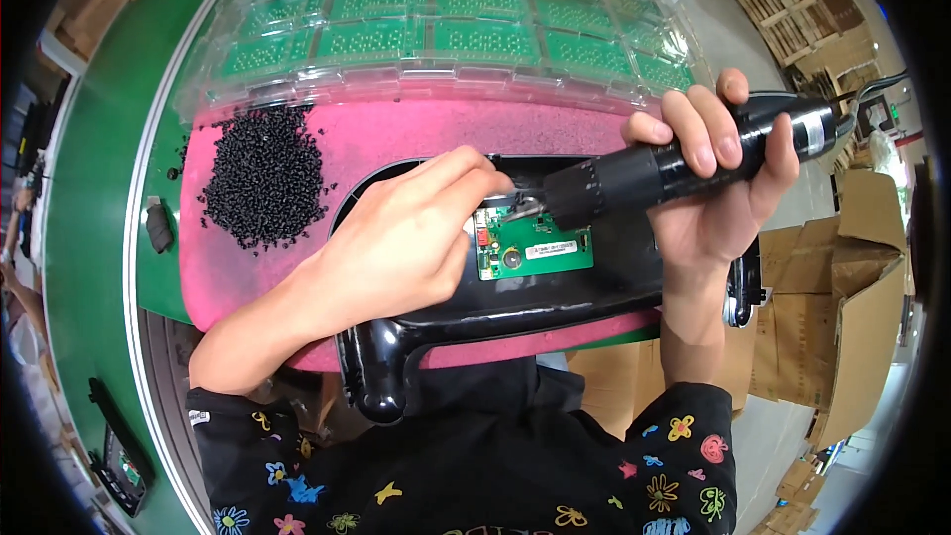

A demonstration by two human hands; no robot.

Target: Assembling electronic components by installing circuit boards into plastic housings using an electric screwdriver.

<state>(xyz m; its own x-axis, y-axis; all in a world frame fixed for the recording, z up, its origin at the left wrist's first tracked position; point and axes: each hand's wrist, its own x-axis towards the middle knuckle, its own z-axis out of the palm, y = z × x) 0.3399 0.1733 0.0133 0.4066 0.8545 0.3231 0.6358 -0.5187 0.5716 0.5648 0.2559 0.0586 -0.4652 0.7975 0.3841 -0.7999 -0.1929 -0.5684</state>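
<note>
My right hand [718, 208] is wrapped round a black electric screwdriver [614, 186], its cord trailing off to the right. The driver lies nearly level, its tip pointing left over a green circuit board [545, 256]. That board sits inside a glossy black plastic housing [624, 282] with a rounded leg at its near left corner. Above the board's left edge, my left hand [401, 233] is closed, thumb and fingers pinched near the driver's tip. What those fingertips hold, if anything, is too small to make out.
A heap of small black screws [263, 178] lies on the pink mat [347, 129] at left. Clear plastic trays of green boards [436, 30] stand behind it. A conveyor-like green surface [104, 188] runs along the left, carrying another black housing [119, 456]. Cardboard boxes [802, 307] are at right.
</note>
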